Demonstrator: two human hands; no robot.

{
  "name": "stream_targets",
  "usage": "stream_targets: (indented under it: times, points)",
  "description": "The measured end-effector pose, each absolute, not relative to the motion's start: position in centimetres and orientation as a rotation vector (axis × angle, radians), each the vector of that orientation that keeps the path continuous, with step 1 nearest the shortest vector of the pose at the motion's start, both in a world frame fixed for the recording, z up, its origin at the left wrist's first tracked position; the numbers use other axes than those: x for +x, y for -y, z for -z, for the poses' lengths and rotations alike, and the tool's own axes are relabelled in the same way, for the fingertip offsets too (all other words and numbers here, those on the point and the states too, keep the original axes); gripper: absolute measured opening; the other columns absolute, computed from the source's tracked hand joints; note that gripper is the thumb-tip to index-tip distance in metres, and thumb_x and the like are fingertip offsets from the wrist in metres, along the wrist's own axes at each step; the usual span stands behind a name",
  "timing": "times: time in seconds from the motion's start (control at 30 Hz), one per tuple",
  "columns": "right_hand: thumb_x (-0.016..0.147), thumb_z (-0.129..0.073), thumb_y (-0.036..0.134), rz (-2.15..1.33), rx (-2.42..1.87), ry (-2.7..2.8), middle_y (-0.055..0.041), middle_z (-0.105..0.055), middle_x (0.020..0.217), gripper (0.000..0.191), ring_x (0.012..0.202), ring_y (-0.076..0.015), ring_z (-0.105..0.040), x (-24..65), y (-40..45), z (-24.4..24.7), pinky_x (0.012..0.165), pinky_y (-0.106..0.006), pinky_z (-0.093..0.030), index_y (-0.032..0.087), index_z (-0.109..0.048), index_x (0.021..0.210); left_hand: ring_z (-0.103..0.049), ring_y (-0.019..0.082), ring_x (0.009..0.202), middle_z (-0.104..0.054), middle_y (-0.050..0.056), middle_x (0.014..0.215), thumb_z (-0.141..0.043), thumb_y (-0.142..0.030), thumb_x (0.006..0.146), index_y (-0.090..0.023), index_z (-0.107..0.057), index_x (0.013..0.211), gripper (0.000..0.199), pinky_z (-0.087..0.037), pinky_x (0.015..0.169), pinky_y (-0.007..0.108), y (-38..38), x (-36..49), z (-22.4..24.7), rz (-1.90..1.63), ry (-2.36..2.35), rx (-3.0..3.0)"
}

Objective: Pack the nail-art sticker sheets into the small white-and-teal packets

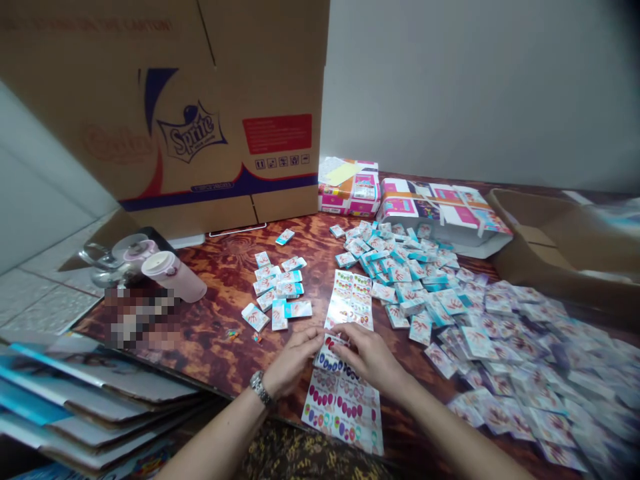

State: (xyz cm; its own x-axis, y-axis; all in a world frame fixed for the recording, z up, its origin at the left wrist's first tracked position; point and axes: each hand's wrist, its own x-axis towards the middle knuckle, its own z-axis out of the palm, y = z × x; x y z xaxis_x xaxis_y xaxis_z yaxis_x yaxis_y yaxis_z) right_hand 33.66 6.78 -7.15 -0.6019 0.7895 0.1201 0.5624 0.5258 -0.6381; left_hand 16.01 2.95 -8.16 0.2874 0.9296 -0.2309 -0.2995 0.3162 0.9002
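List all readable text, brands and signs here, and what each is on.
"Sprite": logo on the cardboard carton.
"CARTON": seems to end a faint line along the carton's top edge; the rest is too blurred to read.
Red label on the carton: too blurred to read.
Printed sheets and small cards: print too small to read.

Left hand (293, 360), right hand (370, 357) palms down, close together, almost touching; bare forearms (215, 437) angled inward from below.
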Motion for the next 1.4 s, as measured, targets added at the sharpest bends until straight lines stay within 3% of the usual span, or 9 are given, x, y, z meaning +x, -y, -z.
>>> stream_targets:
  times: [0.1, 0.2, 0.3, 0.4, 0.57, 0.67, 0.8, 1.07, 1.4]
  points:
    - [0.087, -0.049, 0.026, -0.649, -1.133, 2.402, -0.0045, -0.06, 0.085, 0.014, 0.078, -0.0171, -0.057, 33.3, -6.6, 7.7, 0.066, -0.027, -0.045, 0.019, -0.057, 0.094, -0.057, 0.017, 0.091, -0.062, 0.003, 0.093, -0.064, -0.025, 0.072, -0.017, -0.056, 0.099, 0.029, -0.041, 0.08, 0.027, -2.6, 16.2, 8.8, -1.01, -0.892, 0.917]
    - [0.09, -0.043, 0.021, -0.306, -1.026, 2.496, -0.0061, -0.06, 0.077, 0.018, 0.075, -0.018, -0.055, 32.6, -5.7, 8.2, 0.067, -0.029, -0.043, 0.017, -0.06, 0.085, -0.058, 0.012, 0.073, -0.062, 0.0, 0.079, -0.064, -0.014, 0.066, -0.017, -0.054, 0.089, 0.025, -0.042, 0.067, 0.022, -2.4, 16.5, 9.8, -1.132, -0.99, 0.81]
    - [0.09, -0.039, 0.014, -0.05, -0.777, 2.571, -0.0091, -0.063, 0.086, 0.024, 0.081, -0.0199, -0.055, 32.1, -4.5, 9.0, 0.072, -0.033, -0.043, 0.017, -0.061, 0.098, -0.055, 0.008, 0.059, -0.059, -0.003, 0.069, -0.061, -0.008, 0.059, -0.017, -0.05, 0.084, 0.029, -0.039, 0.054, 0.017, -2.1, 16.5, 10.4, -1.198, -1.021, 0.471]
    - [0.088, -0.037, 0.01, -0.022, -0.644, 2.59, -0.0113, -0.063, 0.094, 0.027, 0.087, -0.0217, -0.055, 31.8, -3.8, 10.0, 0.076, -0.036, -0.044, 0.015, -0.058, 0.106, -0.056, 0.009, 0.061, -0.059, -0.003, 0.07, -0.056, -0.004, 0.054, -0.017, -0.049, 0.081, 0.031, -0.042, 0.056, 0.018, -1.4, 16.2, 10.4, -1.194, -0.975, 0.286]
    - [0.09, -0.035, 0.013, -0.267, -0.661, 2.64, -0.0063, -0.06, 0.077, 0.024, 0.071, -0.0174, -0.055, 31.5, -4.2, 11.2, 0.063, -0.029, -0.045, 0.018, -0.058, 0.097, -0.06, 0.017, 0.076, -0.062, 0.004, 0.082, -0.056, -0.017, 0.066, -0.018, -0.053, 0.086, 0.02, -0.048, 0.067, 0.029, 0.3, 13.1, 10.8, -1.115, -1.328, 0.659]
    - [0.091, -0.034, 0.015, -0.364, -0.801, 2.587, -0.0055, -0.057, 0.075, 0.022, 0.069, -0.0169, -0.054, 31.2, -4.8, 11.5, 0.062, -0.028, -0.044, 0.018, -0.056, 0.09, -0.055, 0.023, 0.092, -0.059, 0.006, 0.089, -0.057, -0.028, 0.073, -0.02, -0.057, 0.087, 0.017, -0.043, 0.081, 0.034, 0.5, 9.5, 11.8, -1.139, -1.749, 0.986]
    - [0.091, -0.035, 0.018, -0.378, -0.876, 2.534, -0.0055, -0.058, 0.077, 0.02, 0.072, -0.0174, -0.055, 30.3, -5.4, 11.7, 0.066, -0.029, -0.042, 0.019, -0.056, 0.09, -0.049, 0.025, 0.096, -0.055, 0.008, 0.095, -0.049, -0.028, 0.08, -0.019, -0.056, 0.095, 0.019, -0.039, 0.083, 0.039, -0.2, 5.8, 13.5, -0.77, -2.275, 1.445]
    - [0.09, -0.039, 0.022, -0.801, -1.03, 2.393, -0.0015, -0.059, 0.075, 0.014, 0.069, -0.0158, -0.057, 29.1, -5.8, 11.2, 0.06, -0.025, -0.04, 0.021, -0.053, 0.086, -0.054, 0.018, 0.073, -0.056, 0.002, 0.073, -0.055, -0.031, 0.077, -0.018, -0.053, 0.07, 0.015, -0.042, 0.068, 0.028, -0.5, 5.5, 13.7, -0.723, -2.102, 1.471]
    - [0.087, -0.045, 0.03, -1.396, -1.039, 2.125, 0.0009, -0.062, 0.071, 0.018, 0.063, -0.0137, -0.056, 27.9, -6.1, 10.4, 0.056, -0.022, -0.037, 0.019, -0.059, 0.084, -0.052, 0.011, 0.064, -0.057, -0.001, 0.07, -0.062, -0.034, 0.075, -0.015, -0.052, 0.073, 0.022, -0.04, 0.061, 0.022, -0.2, 11.6, 10.5, -1.119, -1.439, 1.085]
